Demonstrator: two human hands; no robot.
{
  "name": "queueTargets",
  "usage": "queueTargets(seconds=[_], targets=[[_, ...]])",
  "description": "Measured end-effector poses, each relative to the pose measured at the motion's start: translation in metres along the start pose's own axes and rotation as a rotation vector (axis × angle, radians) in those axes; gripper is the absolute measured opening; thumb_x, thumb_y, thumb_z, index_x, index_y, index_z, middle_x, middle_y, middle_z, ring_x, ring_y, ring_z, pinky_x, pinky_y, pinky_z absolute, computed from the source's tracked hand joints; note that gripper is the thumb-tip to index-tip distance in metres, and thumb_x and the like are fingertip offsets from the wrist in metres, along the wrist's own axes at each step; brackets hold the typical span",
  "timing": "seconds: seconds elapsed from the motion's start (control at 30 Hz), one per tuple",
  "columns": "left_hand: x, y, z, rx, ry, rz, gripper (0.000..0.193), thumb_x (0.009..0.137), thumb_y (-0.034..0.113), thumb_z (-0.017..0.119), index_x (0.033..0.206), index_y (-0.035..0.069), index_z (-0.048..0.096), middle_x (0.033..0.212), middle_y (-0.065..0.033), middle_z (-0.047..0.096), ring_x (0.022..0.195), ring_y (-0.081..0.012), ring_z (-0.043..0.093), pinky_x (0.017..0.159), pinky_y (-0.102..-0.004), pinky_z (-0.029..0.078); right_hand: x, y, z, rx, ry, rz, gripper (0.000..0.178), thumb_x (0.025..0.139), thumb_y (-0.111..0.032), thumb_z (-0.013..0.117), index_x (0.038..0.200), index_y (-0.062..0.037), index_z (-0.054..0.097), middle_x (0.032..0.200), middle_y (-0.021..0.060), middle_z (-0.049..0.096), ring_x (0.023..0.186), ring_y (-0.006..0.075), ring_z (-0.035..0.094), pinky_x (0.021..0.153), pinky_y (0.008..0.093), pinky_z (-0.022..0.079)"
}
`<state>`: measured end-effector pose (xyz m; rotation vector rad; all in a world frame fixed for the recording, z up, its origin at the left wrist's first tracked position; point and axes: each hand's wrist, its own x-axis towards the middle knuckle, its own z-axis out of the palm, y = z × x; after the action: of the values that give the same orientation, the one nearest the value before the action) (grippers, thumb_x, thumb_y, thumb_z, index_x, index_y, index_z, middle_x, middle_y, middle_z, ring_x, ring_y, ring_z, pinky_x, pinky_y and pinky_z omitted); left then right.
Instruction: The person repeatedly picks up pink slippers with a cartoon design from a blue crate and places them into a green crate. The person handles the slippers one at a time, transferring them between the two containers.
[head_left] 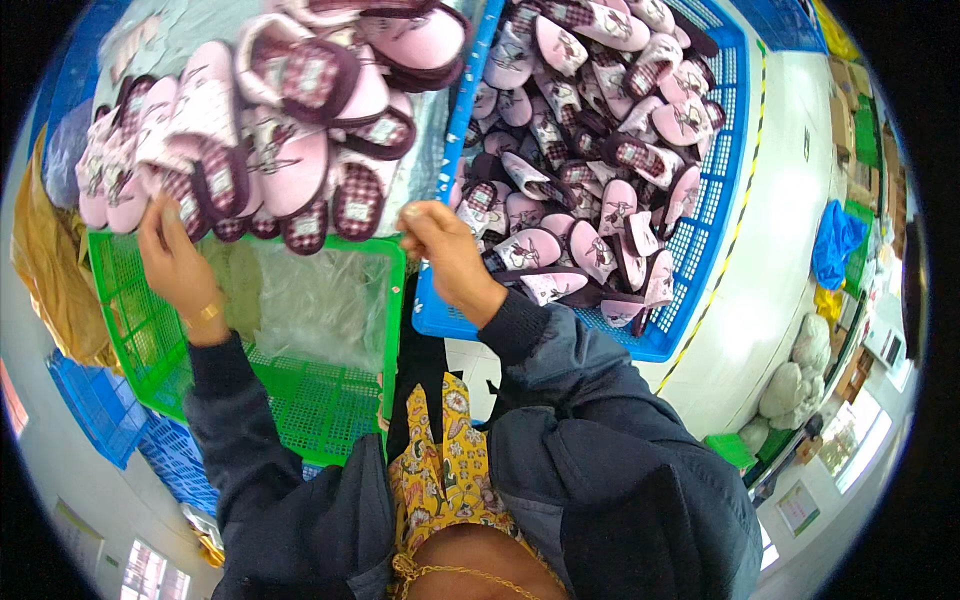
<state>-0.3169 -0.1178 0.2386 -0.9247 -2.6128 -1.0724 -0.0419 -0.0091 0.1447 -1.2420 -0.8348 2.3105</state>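
Pink slippers [290, 165] with dark soles and checked linings lie piled at the upper left, some stacked together. My left hand [178, 258] is at the pile's lower edge, its fingertips closed on a pink slipper [205, 105]; the slipper partly hides the grip. My right hand [445, 250] hovers between the pile and the large blue crate [735, 190], apart from the pile. Its fingers are curled in, and nothing shows in them. Many more slippers of the same kind [595, 250] lie jumbled inside the blue crate.
Below the pile stands a green crate [320, 410] with clear plastic [325, 305] in it. Yellow sheeting [55, 270] and blue crates [95, 400] are on the left. A yellow-black floor line [745, 210] runs right of the blue crate; bags [800, 380] and boxes line the far right.
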Motion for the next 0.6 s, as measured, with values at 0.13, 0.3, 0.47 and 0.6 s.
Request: queueTargets(seconds=[0.13,0.3,0.47,0.6], targets=[[-0.116,0.069,0.054,-0.131,-0.396,0.372,0.017,0.087,0.007,0.064,0.103,0.003,0.066,0.101,-0.0121,0.067,0.094,-0.0273,0.064,0.084,-0.0365,0.051,0.037,0.045,-0.116,-0.012,0.205,0.053,0.017,0.097,-0.022,0.058,0.100,-0.0059,0.061,0.087,0.0009,0.062,0.069,0.0086,0.054,0.060,0.0226,0.044],[-0.169,0.106,0.174,-0.159,-0.736,0.607,0.033,0.080,0.009,0.069,0.112,0.005,0.063,0.122,-0.0112,0.060,0.118,-0.0320,0.054,0.100,-0.0444,0.042,0.130,0.089,-0.242,-1.011,0.574,-0.654,0.024,0.084,-0.016,0.066,0.104,-0.0037,0.061,0.086,0.0155,0.065,0.075,0.0335,0.062,0.069,0.0430,0.050],[-0.177,0.097,0.237,0.011,-0.721,0.630,0.034,0.082,0.010,0.067,0.115,0.004,0.064,0.129,-0.0112,0.058,0.131,-0.0331,0.043,0.108,-0.0444,0.034,0.171,0.083,-0.318,-1.443,0.476,-0.035,0.043,0.083,-0.023,0.064,0.121,-0.0068,0.052,0.092,0.0201,0.066,0.087,0.0414,0.064,0.075,0.0497,0.052],[-0.183,0.095,0.245,0.056,-0.746,0.593,0.031,0.082,0.011,0.067,0.113,0.005,0.066,0.127,-0.0105,0.059,0.134,-0.0348,0.040,0.109,-0.0447,0.033,0.175,0.109,-0.324,-1.536,0.421,-0.130,0.055,0.081,-0.018,0.070,0.130,-0.0085,0.048,0.102,0.0267,0.065,0.093,0.0405,0.065,0.078,0.0496,0.051]])
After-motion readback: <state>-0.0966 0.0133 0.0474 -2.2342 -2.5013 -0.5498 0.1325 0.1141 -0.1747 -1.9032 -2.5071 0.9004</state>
